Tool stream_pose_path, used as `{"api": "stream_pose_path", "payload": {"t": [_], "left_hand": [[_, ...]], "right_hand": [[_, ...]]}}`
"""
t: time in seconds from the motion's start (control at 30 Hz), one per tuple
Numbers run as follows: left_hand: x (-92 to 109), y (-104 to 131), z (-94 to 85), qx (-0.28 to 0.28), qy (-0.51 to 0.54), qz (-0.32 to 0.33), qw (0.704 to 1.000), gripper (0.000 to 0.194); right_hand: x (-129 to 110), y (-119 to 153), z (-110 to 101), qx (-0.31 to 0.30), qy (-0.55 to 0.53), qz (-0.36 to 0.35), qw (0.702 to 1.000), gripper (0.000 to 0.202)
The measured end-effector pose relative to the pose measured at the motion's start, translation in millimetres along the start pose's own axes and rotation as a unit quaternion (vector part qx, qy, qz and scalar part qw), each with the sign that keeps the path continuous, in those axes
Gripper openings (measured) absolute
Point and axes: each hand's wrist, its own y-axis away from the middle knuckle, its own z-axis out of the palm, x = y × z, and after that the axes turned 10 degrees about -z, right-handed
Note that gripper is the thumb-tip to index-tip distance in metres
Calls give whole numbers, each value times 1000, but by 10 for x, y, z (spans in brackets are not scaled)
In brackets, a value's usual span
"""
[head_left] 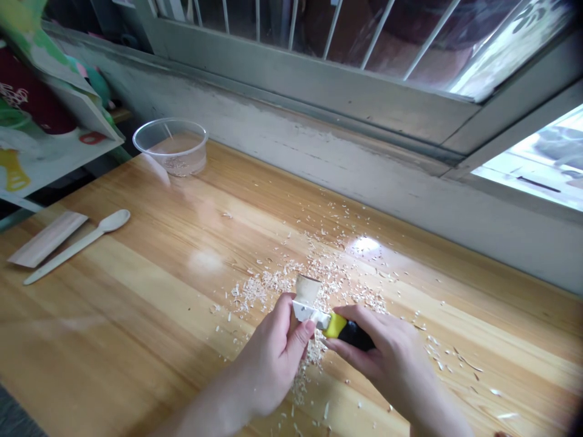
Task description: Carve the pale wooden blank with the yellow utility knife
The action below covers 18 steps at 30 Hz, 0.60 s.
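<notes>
My left hand (277, 352) is closed around a small pale piece of wood (308, 289), whose wide upper end sticks up above the fingers. Its lower part is hidden in my grip. In my right hand (392, 349) is a utility knife (339, 326) with a yellow and black handle. The knife's blade (310, 312) lies across the wood, close to my left thumb. Pale wood shavings (268, 285) are scattered on the table beneath and around both hands.
On the wooden table (150, 291), a wooden spoon (82, 246) and a flat wood strip (48, 238) lie at the left. A clear plastic bowl (170, 149) stands at the back by the window ledge (282, 133). A shelf (59, 164) holding a dark red cup (34, 91) adjoins the left side.
</notes>
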Motion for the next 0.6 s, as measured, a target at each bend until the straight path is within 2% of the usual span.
{"api": "stream_pose_path", "payload": {"t": [0.27, 0.43, 0.6], "left_hand": [[63, 7, -8, 35, -31, 10, 999, 26], [140, 41, -32, 4, -65, 16, 998, 23], [91, 27, -25, 29, -76, 18, 997, 21]], "right_hand": [[-20, 9, -18, 12, 21, 1, 1000, 36], [-6, 10, -11, -1, -16, 5, 1000, 38], [-18, -25, -6, 9, 4, -5, 1000, 38]]}}
